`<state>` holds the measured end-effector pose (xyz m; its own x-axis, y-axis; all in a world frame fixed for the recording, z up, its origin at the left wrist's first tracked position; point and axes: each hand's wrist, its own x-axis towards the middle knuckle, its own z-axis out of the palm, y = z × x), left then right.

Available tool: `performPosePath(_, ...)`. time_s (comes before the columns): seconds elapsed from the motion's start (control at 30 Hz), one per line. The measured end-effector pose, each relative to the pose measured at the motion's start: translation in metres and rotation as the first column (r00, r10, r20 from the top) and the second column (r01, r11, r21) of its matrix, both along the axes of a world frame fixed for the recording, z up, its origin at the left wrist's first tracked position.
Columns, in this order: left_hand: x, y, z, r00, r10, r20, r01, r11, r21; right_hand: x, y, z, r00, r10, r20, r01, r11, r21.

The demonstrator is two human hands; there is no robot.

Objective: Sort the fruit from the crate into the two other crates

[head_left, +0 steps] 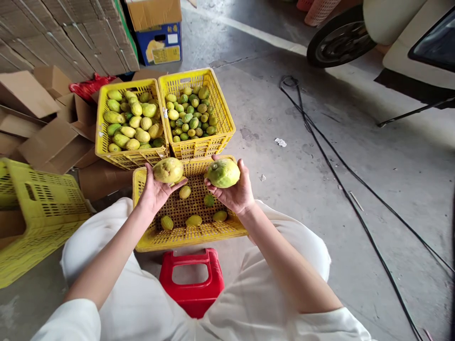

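My left hand [155,192] is closed round a yellow oval fruit [168,170] with a bumpy skin, held over the near yellow crate. A sliver of yellow shows beneath it, perhaps a second fruit. Level with it, my right hand [236,192] grips a larger yellow-green fruit [223,173], thumb on its right side. Below both hands, the shallow near crate [194,240] holds several small fruits, among them a yellow one [185,192] and a green one [209,200]. Part of the crate's floor is hidden by my hands.
Behind stand two yellow crates: the left one [128,163] of larger fruits, the right one [202,148] of smaller ones. A red stool [192,293] is between my legs. Another crate [53,203] and cardboard boxes [53,142] are left. Black cable [341,182] crosses the floor near a scooter [401,42].
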<state>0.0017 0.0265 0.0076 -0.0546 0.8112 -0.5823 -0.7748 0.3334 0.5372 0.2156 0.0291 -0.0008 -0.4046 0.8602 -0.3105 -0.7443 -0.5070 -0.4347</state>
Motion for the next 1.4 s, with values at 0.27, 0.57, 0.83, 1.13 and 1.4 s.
performPosePath(0.27, -0.006, 0.001, 0.004, 0.998, 0.054, 0.033, -0.048, 0.987, -0.153, -0.006, 0.002, -0.002, 0.997, -0.07, 0.03, 0.073, 0.988, -0.137)
performPosePath(0.57, -0.006, -0.003, 0.014, 0.995, -0.039, 0.093, 0.052, 0.988, -0.144, 0.002, 0.007, -0.005, 0.995, -0.088, -0.053, 0.08, 0.987, -0.141)
performPosePath(0.83, -0.006, -0.005, 0.008, 0.997, 0.013, 0.074, -0.005, 0.994, -0.111, -0.002, 0.007, -0.007, 0.998, -0.008, -0.064, -0.001, 0.99, -0.142)
performPosePath(1.13, -0.006, -0.005, 0.009, 0.999, 0.003, 0.04, 0.0, 0.998, -0.056, 0.002, 0.009, -0.007, 0.991, -0.124, -0.046, 0.11, 0.967, -0.232)
performPosePath(1.4, -0.004, -0.003, 0.003, 0.995, 0.088, 0.04, -0.083, 0.992, -0.1, 0.003, 0.011, -0.01, 1.0, -0.002, 0.022, 0.007, 0.966, -0.257)
